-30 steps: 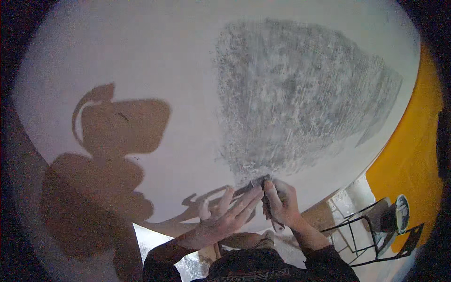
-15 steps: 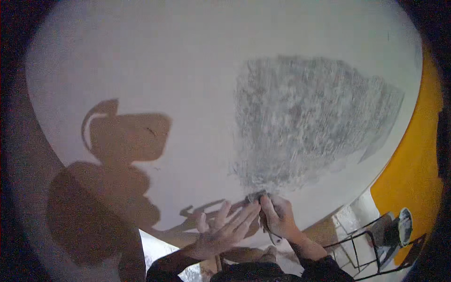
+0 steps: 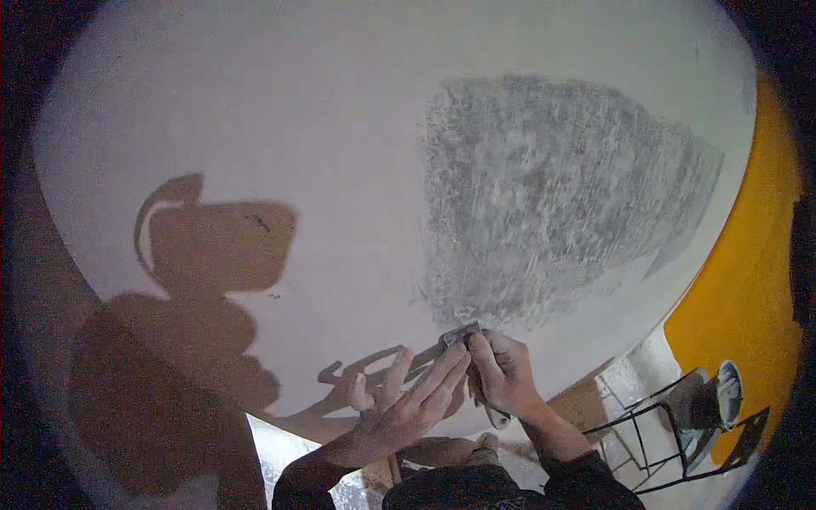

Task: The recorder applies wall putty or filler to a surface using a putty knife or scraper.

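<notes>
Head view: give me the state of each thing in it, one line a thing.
Flat grey scraper: gripped, pale marks on it.
Right hand: closed on the scraper.
Left hand: open, fingers extended to the scraper.
Broad white surface: partly covered by a streaky grey patch.
Dark round bucket: uncovered, pale residue inside.

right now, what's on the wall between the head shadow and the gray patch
In the head view, only bare white wall lies between the shadow and the gray patch.

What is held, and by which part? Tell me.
A scraper, gripped by its handle in the right hand; the left hand has fingers against its blade.
</notes>
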A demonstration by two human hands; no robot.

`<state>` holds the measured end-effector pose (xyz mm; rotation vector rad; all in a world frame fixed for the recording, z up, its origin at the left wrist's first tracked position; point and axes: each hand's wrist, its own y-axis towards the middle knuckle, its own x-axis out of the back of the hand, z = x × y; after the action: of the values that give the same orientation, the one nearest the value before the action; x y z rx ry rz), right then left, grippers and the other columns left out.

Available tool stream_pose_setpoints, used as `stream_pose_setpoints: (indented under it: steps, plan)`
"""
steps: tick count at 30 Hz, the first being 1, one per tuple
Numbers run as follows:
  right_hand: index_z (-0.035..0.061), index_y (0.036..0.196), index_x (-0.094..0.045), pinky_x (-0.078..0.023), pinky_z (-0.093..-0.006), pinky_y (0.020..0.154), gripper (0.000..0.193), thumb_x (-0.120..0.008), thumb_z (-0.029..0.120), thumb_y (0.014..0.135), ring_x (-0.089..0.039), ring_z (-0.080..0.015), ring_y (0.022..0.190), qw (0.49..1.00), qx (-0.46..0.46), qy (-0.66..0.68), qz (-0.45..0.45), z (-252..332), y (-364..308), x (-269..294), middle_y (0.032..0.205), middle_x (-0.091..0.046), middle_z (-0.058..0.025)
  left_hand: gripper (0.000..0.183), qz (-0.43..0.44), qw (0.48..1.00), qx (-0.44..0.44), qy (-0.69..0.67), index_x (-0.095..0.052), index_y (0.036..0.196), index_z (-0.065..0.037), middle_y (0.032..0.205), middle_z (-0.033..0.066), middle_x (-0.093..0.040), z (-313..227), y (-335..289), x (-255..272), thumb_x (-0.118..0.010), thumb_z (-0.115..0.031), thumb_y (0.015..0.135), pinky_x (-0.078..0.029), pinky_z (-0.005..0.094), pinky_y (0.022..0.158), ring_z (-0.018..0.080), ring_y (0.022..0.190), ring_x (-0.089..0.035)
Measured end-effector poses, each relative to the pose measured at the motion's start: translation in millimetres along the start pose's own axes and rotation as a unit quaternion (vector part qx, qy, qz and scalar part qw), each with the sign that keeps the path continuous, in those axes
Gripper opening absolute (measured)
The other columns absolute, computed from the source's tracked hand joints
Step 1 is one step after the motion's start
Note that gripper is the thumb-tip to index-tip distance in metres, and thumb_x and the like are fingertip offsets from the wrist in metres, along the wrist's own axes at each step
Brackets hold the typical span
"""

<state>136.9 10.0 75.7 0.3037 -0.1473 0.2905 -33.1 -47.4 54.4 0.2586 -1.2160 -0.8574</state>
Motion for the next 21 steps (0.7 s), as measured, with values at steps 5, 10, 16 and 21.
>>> stream_pose_setpoints:
  steps: [5, 10, 16, 21]
  plan:
    - [-0.0017, 0.076, -0.054, -0.040, -0.0299, 0.049, 0.031, -0.046, 0.022, 0.094, -0.048, -0.0114, 0.053, 1.000, -0.003, -0.005, 0.009, -4, 2, -1, 0.057, -0.051, -0.0047, 0.042, -0.022, 1.000, -0.011, 0.000, -0.054, 0.124, -0.030, 0.134, -0.0159, -0.042, -1, 0, 0, -0.052, -0.038, 0.082, -0.004, 0.0578, 0.102, 0.0228, 0.121, -0.036]
    - [-0.0007, 0.075, -0.054, -0.037, -0.0288, 0.048, 0.029, -0.047, 0.021, 0.094, -0.048, -0.0101, 0.055, 0.996, -0.092, -0.004, -0.001, -4, 2, 1, 0.058, -0.052, -0.0076, 0.043, -0.020, 1.000, -0.003, -0.018, -0.052, 0.125, -0.031, 0.132, -0.0165, -0.043, -2, -2, -11, -0.052, -0.038, 0.083, -0.006, 0.0573, 0.100, 0.0220, 0.119, -0.037]
    - [0.0003, 0.076, -0.055, -0.038, -0.0276, 0.047, 0.030, -0.046, 0.022, 0.095, -0.049, -0.0098, 0.055, 1.000, -0.014, 0.013, -0.013, 6, 5, 2, 0.060, -0.053, -0.0065, 0.041, -0.068, 0.996, -0.014, 0.051, -0.053, 0.125, -0.031, 0.134, -0.0120, -0.043, 2, 5, -6, -0.049, -0.039, 0.085, -0.013, 0.0571, 0.095, 0.0226, 0.112, -0.041]
    - [0.0000, 0.080, -0.055, -0.039, -0.0285, 0.049, 0.029, -0.046, 0.024, 0.094, -0.051, -0.0123, 0.055, 1.000, 0.019, -0.021, 0.000, 7, 4, 5, 0.063, -0.054, -0.0088, 0.044, 0.008, 0.981, -0.167, 0.096, -0.053, 0.125, -0.013, 0.136, -0.0008, -0.042, 9, 14, 11, -0.046, -0.034, 0.086, -0.027, 0.0492, 0.097, 0.0176, 0.124, -0.037]
